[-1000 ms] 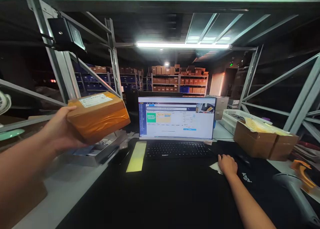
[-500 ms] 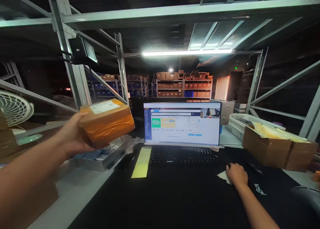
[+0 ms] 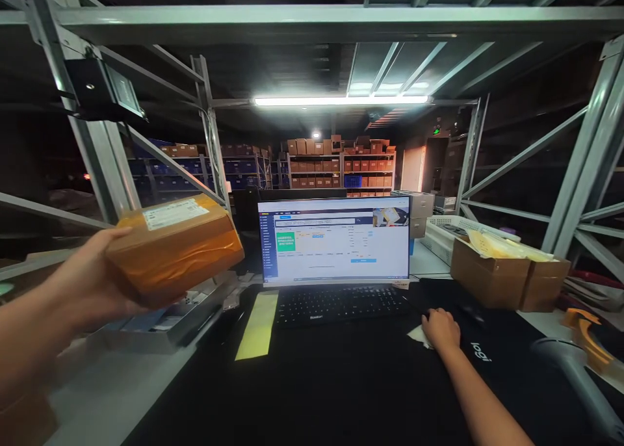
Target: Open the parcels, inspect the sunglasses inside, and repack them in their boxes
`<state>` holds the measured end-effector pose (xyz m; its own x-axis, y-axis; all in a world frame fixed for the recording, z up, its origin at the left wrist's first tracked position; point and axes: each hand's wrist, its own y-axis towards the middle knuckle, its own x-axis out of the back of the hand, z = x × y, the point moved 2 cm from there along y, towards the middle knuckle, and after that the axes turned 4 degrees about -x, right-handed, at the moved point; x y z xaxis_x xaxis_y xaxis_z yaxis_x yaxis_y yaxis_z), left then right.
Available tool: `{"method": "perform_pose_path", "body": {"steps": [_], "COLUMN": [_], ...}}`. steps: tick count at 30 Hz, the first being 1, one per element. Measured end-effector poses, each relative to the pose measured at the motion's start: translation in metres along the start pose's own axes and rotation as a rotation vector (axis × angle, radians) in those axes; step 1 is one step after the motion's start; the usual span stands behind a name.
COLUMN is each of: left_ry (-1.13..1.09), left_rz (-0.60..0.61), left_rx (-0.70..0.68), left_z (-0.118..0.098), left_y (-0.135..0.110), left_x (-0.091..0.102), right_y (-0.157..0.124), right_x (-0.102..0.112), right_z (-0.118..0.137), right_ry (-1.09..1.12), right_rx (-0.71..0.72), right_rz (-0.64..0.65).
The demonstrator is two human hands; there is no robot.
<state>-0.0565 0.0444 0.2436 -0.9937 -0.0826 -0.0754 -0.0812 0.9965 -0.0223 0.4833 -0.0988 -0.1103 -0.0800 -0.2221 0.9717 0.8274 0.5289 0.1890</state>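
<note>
My left hand [image 3: 90, 283] grips a brown taped parcel [image 3: 175, 248] with a white label on top, held up in the air left of the monitor [image 3: 335, 239]. My right hand [image 3: 441, 327] rests closed on a white mouse on the black desk mat [image 3: 341, 381], to the right of the black keyboard [image 3: 341, 303]. The screen shows a bright software page.
A metal tray [image 3: 180, 319] lies under the parcel, a yellow strip [image 3: 253, 326] beside the keyboard. Open cardboard boxes [image 3: 507, 277] with papers stand at right, a handheld scanner [image 3: 570, 361] near the right edge. Steel rack posts [image 3: 97, 153] frame the desk; shelves of boxes stand behind.
The view swung right, then back left. The parcel stays raised in my left hand, now slightly lower and more to the left. My right hand has stayed on the mouse.
</note>
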Motion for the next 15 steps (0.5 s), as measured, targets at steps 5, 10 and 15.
{"method": "perform_pose_path", "body": {"steps": [5,10,15], "left_ry": [0.018,0.029,0.037], "left_rz": [-0.015,-0.008,-0.012], "left_rx": [-0.007,0.008,0.019], "left_z": [-0.0038,-0.0019,-0.0004], "left_y": [-0.0073,-0.0038,0.0006], "left_x": [-0.0069,-0.0066,-0.0038], "right_y": [0.002,0.0016,-0.0011], "right_x": [-0.0018,-0.0009,0.002], "right_z": [0.0005,0.0007,0.001], "right_ry": [0.013,0.017,0.032], "right_rx": [0.037,0.046,0.042], "right_rz": [-0.008,-0.002,-0.001]}}
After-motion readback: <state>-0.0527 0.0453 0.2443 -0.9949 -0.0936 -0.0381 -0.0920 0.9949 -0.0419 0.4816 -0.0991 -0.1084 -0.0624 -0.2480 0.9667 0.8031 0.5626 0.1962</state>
